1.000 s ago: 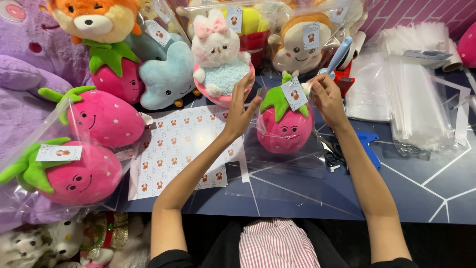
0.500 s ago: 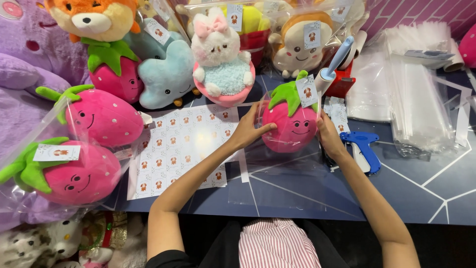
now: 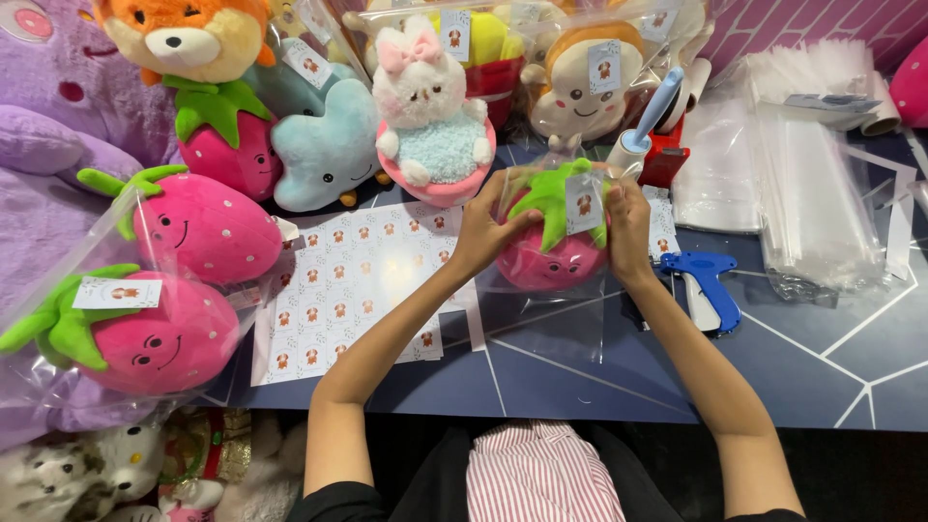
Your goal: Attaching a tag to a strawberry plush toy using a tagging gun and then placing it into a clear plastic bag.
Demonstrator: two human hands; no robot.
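Two bare forearms reach forward from the bottom of the view, angled inward so the hands meet over a dark blue surface (image 3: pixel 822 377). The left hand (image 3: pixel 480 230) and right hand (image 3: pixel 626 220) press from either side on a pink strawberry plush toy (image 3: pixel 546 261) with green leaves, which sits inside a clear plastic bag (image 3: pixel 551 324). Both sets of fingers are curled, grasping the bagged toy between them. Just left of the left fingers lies a white sticker sheet (image 3: pixel 358 290); just right of the right fingers lies a blue tagging gun (image 3: pixel 710 285).
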